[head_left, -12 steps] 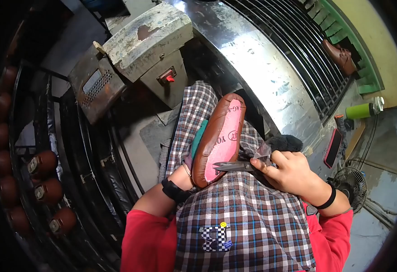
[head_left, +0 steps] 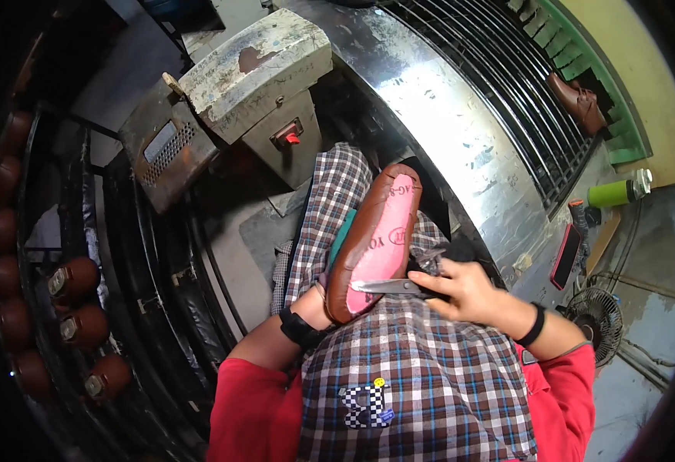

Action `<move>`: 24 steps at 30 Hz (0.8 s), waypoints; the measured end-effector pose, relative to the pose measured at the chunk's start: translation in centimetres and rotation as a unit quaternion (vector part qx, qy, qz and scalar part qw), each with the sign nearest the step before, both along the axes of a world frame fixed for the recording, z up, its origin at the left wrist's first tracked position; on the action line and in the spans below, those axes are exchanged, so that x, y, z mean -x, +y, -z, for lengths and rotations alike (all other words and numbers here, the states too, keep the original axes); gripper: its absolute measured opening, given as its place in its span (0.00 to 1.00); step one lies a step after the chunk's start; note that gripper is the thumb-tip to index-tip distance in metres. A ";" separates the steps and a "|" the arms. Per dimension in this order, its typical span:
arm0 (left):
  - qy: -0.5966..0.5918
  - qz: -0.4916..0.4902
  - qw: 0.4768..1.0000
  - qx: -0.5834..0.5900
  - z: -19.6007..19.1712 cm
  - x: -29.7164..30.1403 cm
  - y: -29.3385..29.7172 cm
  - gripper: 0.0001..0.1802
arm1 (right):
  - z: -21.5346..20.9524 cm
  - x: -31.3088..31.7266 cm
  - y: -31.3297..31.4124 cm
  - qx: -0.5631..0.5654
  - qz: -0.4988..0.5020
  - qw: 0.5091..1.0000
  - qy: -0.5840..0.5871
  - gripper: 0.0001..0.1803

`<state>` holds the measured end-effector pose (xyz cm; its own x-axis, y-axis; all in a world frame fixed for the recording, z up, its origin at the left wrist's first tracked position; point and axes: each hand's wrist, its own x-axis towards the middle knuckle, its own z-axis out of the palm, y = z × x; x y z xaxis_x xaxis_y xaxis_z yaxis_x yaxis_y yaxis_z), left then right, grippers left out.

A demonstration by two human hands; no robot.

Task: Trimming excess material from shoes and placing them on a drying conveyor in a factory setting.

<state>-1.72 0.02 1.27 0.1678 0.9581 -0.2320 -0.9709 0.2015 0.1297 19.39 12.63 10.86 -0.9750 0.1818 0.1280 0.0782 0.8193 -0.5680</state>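
View: head, looking down on the lap.
Shoe (head_left: 380, 239): brown, pink sole up, in the middle over the apron (head_left: 418, 369), toe-to-heel line running near to far; which end is which I cannot tell.
Right hand (head_left: 465, 289): fingers curled around the handles of the scissors (head_left: 395, 286), right of the shoe.
Scissors: blades pointing left, over the near part of the pink sole; whether they touch it is unclear.
Left hand (head_left: 320, 295): at the shoe's near left side, mostly hidden by it; cannot tell how its fingers stand.
Green cloth (head_left: 344, 233): just left of the shoe.
Far left: machine (head_left: 256, 69) with a red switch (head_left: 293, 139).
Far right: metal bench (head_left: 430, 92); beyond it, another shoe (head_left: 578, 104) beside bars (head_left: 499, 85).
Right: phone (head_left: 565, 256), green bottle (head_left: 613, 192), fan (head_left: 596, 319).
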 end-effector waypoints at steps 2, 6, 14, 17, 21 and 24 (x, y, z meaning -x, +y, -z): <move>-0.017 0.001 1.000 0.020 0.5 0.5 -0.1 0.19 | 1.3 0.0 -0.8 0.072 0.046 0.996 -0.011 0.33; -0.079 -0.003 0.993 0.086 0.4 1.7 -1.4 0.20 | 2.2 -0.6 -1.3 0.167 0.077 0.983 -0.018 0.34; -0.034 -0.071 0.997 0.027 -0.7 2.5 0.4 0.25 | 4.7 -0.7 -2.0 0.216 0.062 0.972 0.069 0.36; 0.001 -0.095 0.996 0.002 -1.8 2.7 1.5 0.25 | 5.4 -0.5 -2.6 0.206 0.063 0.972 0.098 0.32; 0.046 -0.134 0.990 -0.029 -3.6 2.5 2.6 0.25 | 1.7 2.7 -2.3 0.633 0.304 0.658 0.271 0.13; 0.075 -0.146 0.985 -0.053 -5.3 2.5 3.4 0.25 | 1.9 2.0 0.1 0.640 0.310 0.646 0.276 0.16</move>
